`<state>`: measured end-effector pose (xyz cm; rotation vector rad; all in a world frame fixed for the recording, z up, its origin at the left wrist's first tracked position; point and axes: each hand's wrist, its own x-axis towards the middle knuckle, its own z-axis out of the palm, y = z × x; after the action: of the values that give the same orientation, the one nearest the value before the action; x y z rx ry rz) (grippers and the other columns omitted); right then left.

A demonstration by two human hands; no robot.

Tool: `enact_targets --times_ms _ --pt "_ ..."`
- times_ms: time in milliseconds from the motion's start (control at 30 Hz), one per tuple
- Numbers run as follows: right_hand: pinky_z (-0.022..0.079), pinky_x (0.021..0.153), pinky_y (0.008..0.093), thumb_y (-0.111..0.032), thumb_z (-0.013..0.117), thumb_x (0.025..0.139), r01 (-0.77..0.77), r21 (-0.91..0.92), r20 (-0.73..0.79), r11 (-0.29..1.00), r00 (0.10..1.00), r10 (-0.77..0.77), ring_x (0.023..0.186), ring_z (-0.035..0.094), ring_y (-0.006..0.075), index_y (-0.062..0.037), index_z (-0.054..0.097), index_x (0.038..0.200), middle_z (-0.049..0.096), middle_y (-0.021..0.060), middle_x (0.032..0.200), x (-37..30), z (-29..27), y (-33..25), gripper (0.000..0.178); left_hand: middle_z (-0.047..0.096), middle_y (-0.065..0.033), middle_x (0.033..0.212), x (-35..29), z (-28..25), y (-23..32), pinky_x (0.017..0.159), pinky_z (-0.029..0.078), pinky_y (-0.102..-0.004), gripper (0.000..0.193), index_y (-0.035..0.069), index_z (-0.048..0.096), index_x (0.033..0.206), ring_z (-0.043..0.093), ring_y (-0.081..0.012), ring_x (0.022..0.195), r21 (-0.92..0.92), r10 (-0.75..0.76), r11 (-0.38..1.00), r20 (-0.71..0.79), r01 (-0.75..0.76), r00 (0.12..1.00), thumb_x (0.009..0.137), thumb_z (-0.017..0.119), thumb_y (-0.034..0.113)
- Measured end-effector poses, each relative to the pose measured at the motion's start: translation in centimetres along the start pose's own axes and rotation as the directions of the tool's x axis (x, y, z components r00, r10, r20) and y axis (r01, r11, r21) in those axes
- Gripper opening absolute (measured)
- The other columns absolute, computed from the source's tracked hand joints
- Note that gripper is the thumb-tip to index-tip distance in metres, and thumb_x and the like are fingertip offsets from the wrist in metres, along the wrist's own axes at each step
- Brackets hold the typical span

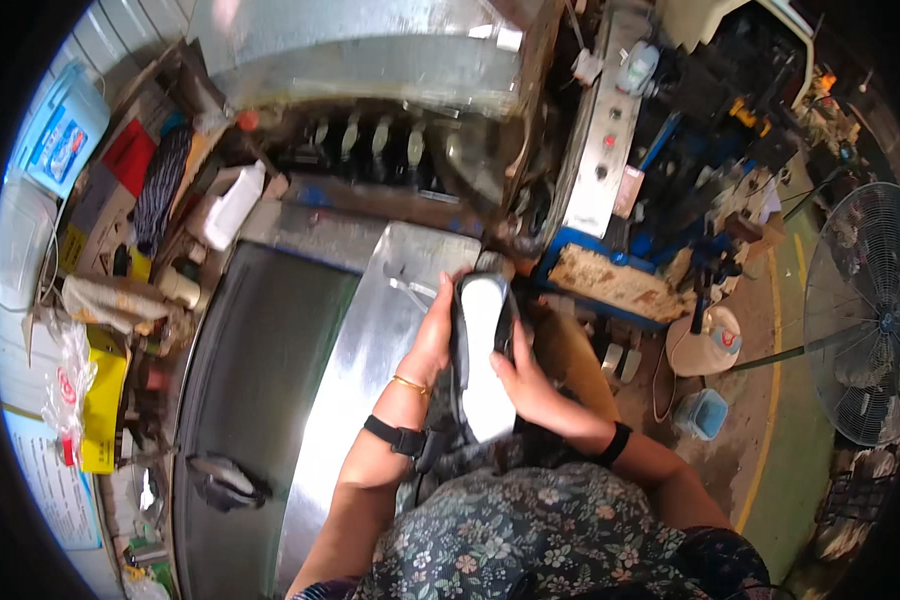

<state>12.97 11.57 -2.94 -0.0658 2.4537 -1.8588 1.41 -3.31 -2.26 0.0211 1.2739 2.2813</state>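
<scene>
In front of my body is a dark shoe (487, 350), its long white underside turned up toward me. My left hand (433, 335) wraps its left side, with the thumb side near the far end. Lower down, my right hand (532, 385) presses against the right edge, fingers along the dark side. Both hands are closed on the shoe, which hides some of the fingers. Another dark shoe or shoe upper (228, 482) lies apart on the black conveyor belt (270, 340) to my left.
A shiny metal ledge (345, 390) runs between the belt and me. Beyond it stands a metal-hooded machine (360, 70). A control panel (600, 130) rises at the far right. Right of me are a round stool (690, 350), blue bucket (701, 414) and large fan (875, 310).
</scene>
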Motion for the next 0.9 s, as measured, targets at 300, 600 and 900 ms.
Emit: enact_targets --times_ms 300,600,900 --pt "0.038 0.105 0.032 -0.048 0.048 0.099 -0.403 0.711 0.233 0.576 0.908 0.348 0.125 0.047 0.0167 -0.0055 0.039 0.144 0.05 0.009 0.137 10.2 -4.5 1.6 0.063 0.061 -0.0021 0.107 0.8 1.2 -1.3 0.093 0.042 -0.0272 0.03 0.007 0.059 0.117 0.053 -0.0116 0.104 0.412 0.063 0.911 -0.072 -0.028 0.995 0.098 0.056 0.03" --pt "0.045 0.089 0.0298 -0.03 0.044 0.104 -0.053 0.14 0.14 0.989 0.99 0.033 0.103 0.056 0.0132 -0.0001 0.059 0.12 0.063 0.0041 0.113 11.2 -2.9 -0.8 0.037 0.057 -0.0062 0.127 -0.1 1.1 -0.7 0.101 0.04 -0.0276 0.038 0.005 0.05 0.135 0.052 -0.0148 0.117 0.071 -0.034 0.997 -0.015 0.035 0.999 0.101 0.051 0.022" --pt "0.04 0.101 0.0311 -0.018 0.045 0.102 0.08 0.114 -0.046 0.99 0.996 -0.075 0.119 0.055 0.0222 -0.0006 0.055 0.128 0.06 0.0117 0.126 10.2 -2.1 -1.1 0.033 0.056 -0.0082 0.126 1.0 0.4 -0.3 0.103 0.036 -0.0282 0.036 0.003 0.051 0.132 0.048 -0.0162 0.118 0.331 0.098 0.941 -0.058 -0.074 0.993 0.101 0.05 0.022"
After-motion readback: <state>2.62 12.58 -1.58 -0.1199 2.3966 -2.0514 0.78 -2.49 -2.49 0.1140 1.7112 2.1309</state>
